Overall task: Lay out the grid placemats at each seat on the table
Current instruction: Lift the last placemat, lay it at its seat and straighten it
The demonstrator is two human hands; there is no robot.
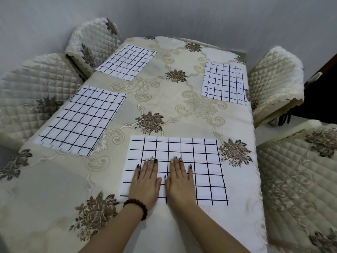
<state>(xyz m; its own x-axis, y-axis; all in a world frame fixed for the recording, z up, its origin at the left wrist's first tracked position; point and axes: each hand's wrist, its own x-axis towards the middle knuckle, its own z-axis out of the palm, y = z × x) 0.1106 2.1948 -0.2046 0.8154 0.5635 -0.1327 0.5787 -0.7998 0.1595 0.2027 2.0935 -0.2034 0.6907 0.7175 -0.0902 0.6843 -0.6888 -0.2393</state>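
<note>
Scene: a person stands at the near end of a long table point(182, 114) draped in a cream floral-embroidered tablecloth, with quilted cream chair covers along both sides.

Near placemat: a white rectangular cloth placemat with a black grid point(198, 161) lies flat toward the near right corner of the table, its long axis running across, parallel to the near edge.

Left hand: the left hand point(145, 183), a dark bead bracelet point(136, 207) at its wrist, lies palm down on the left half of this mat, fingers straight and together, holding nothing.

Right hand: the right hand point(179, 183) lies flat just beside it at mid-mat, fingers extended, thumbs almost touching; no pinch anywhere.

Key relation: the mat sits directly under both hands and stretches farther to the right, so the right hand is nearer the uncovered right half; smoothing would likely run outward along the long axis.

Other mats: a second grid placemat point(80, 121) lies along the left edge, a third point(125, 62) at the far left corner, a fourth point(224, 82) by the right edge at the far end.

Progress: four mats appear laid; the task looks close to done, pending a final flattening.
</note>
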